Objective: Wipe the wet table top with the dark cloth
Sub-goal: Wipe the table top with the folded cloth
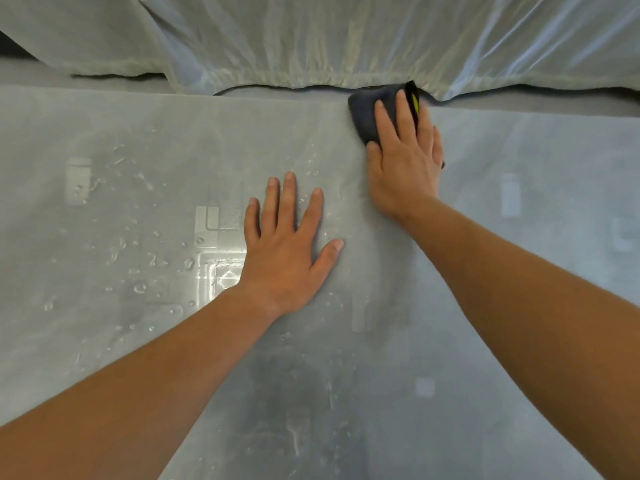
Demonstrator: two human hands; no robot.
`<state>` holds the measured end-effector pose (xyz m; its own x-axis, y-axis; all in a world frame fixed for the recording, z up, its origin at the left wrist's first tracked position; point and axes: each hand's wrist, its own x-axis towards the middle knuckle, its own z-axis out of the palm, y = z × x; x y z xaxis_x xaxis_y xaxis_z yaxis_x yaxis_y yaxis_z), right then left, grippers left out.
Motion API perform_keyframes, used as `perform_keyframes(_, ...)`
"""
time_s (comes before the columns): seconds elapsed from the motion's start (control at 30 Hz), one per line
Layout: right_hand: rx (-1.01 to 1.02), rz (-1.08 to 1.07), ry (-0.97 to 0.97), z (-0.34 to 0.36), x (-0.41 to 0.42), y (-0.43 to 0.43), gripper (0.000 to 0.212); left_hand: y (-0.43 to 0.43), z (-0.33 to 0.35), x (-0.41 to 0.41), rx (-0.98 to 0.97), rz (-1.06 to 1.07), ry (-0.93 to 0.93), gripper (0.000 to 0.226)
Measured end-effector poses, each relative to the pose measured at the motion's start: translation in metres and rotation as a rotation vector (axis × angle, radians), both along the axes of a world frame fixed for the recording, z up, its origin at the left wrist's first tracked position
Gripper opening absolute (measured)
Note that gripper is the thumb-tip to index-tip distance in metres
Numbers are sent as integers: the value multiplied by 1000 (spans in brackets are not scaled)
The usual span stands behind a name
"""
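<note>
A grey glossy table top (138, 341) fills the view. Water drops and streaks (138, 271) lie on its left and middle parts; the right side looks duller and has no drops. The dark cloth (367, 109), with a yellow-green tag at its right edge, is bunched at the table's far edge. My right hand (405, 161) lies flat on the cloth and presses it down, thumb at its near corner. My left hand (287, 247) rests flat on the wet surface with fingers spread, holding nothing.
A pale translucent sheet (311, 39) hangs in folds along the far side, its hem just behind the cloth. The table's far edge (173, 93) runs left to right under it. Bright light reflections (218, 268) show left of my left hand.
</note>
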<state>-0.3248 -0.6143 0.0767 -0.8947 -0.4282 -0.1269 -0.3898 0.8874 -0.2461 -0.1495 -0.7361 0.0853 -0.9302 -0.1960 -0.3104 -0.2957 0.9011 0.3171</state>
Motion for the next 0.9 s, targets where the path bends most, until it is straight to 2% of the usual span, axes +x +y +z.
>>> perform_keyframes(0.1,45,326,7,5,28,20,58,-2,2,0,76,27,15,80)
perform_keyframes(0.17,54,499,-37,9,17,35,58,-5,5,2,115,21,25,81)
perform_keyframes(0.23,41,429,-42,9,-1,34,58,-5,7,9,109,1,32,80)
perform_keyframes(0.33,-22,80,-41,4,-8,15,56,3,11,26,116,-7,42,76)
perform_keyframes(0.4,-34,-40,-30,3,13,3,56,9,11,40,125,-3,28,76)
perform_keyframes(0.47,-12,23,-17,5,46,7,57,12,11,51,115,-1,0,76)
perform_keyframes(0.53,27,217,-28,7,77,27,57,13,9,56,90,-19,-26,78)
perform_keyframes(0.63,49,394,-75,10,76,55,56,9,5,56,105,-40,-37,80)
perform_keyframes(0.7,54,331,-73,10,64,58,56,5,2,56,102,-76,-48,79)
perform_keyframes(0.83,13,26,-36,8,92,42,56,3,2,59,102,-98,-56,79)
perform_keyframes(0.9,28,62,-9,7,122,46,56,4,3,57,124,-93,-51,80)
